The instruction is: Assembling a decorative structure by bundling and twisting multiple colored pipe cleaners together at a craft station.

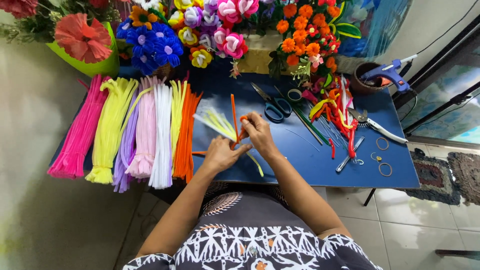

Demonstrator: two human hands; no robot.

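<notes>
My left hand [221,152] and my right hand [258,131] meet over the blue table [310,165]. Together they pinch an orange pipe cleaner [234,117] that stands up from between the fingers, its upper end curled near my right fingertips. A fan of pale yellow pipe cleaners [216,122] sticks out to the left from my left hand's grip. One loose yellow piece [256,164] lies on the table just under my right wrist.
Bundles of pink, yellow, lilac, white and orange pipe cleaners [145,132] lie along the table's left. Black-handled scissors [272,104], pliers [372,125], rubber rings [384,169] and red-yellow scraps [336,112] sit to the right. A blue glue gun [390,74] and pipe-cleaner flowers [230,25] line the back.
</notes>
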